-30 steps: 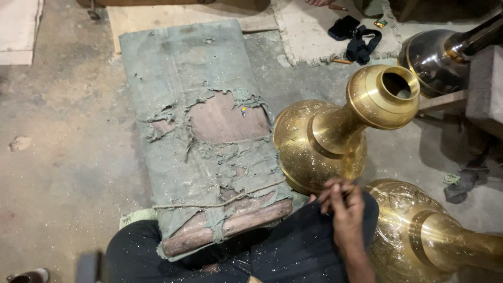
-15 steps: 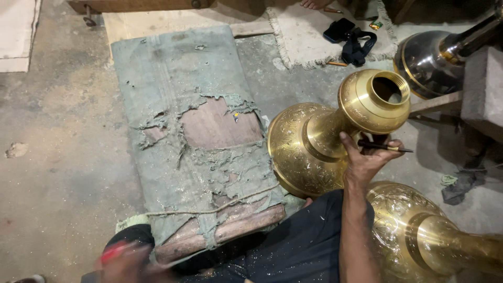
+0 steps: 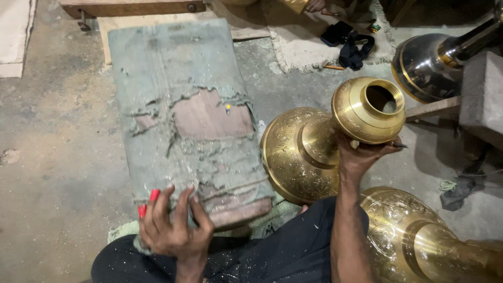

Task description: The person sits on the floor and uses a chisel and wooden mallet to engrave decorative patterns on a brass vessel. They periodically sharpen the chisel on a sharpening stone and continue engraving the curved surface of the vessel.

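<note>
Two hands at work on a workshop floor: one on an engraved brass vase, one on a padded block.

The right hand grasps the neck of the brass vase, a thin tool tucked in its fingers; the vase lies tilted on the floor beside the knee. The left hand clasps the near end of the cloth-covered wooden block, red-tipped objects in its fingers. A firm hold under the flared mouth seems wise, since the body looks heavy. No packages or labels show.
</note>
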The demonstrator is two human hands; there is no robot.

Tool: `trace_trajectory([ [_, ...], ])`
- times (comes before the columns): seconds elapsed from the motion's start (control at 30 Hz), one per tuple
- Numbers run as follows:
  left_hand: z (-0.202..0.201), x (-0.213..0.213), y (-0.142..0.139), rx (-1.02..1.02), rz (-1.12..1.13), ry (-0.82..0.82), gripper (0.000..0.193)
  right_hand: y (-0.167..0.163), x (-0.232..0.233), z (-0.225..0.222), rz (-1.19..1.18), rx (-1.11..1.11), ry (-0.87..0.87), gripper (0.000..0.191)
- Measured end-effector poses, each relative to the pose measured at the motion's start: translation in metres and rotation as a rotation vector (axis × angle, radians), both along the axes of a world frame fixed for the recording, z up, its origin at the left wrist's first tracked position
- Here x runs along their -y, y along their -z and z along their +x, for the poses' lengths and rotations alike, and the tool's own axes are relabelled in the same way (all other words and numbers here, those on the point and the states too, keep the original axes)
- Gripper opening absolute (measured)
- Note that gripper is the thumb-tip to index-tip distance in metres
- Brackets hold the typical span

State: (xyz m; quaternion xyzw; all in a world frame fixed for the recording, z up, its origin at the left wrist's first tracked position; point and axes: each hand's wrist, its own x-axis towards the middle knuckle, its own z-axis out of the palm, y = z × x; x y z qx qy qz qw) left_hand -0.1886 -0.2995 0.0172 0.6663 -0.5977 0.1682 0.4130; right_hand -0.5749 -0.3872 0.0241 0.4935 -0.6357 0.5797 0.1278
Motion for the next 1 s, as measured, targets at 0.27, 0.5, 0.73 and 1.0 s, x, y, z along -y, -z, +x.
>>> trace_trajectory([
  [0.27,-0.001,0.031,-0.019,-0.019,0.02,0.068,0.018,-0.026,0.011,-0.001,-0.001,-0.419,0.252,0.144],
  [0.5,-0.006,0.051,-0.039,0.001,0.096,0.066,0.022,-0.054,0.018,0.002,0.032,-0.371,0.221,0.133],
  [0.73,-0.073,0.038,-0.091,-0.669,0.335,0.664,0.034,-0.062,0.012,0.011,0.005,-0.309,0.205,0.121],
  [1.0,-0.228,0.142,-0.125,-0.972,0.907,1.19,0.11,-0.065,0.003,-0.007,-0.216,-0.086,0.101,0.108],
])
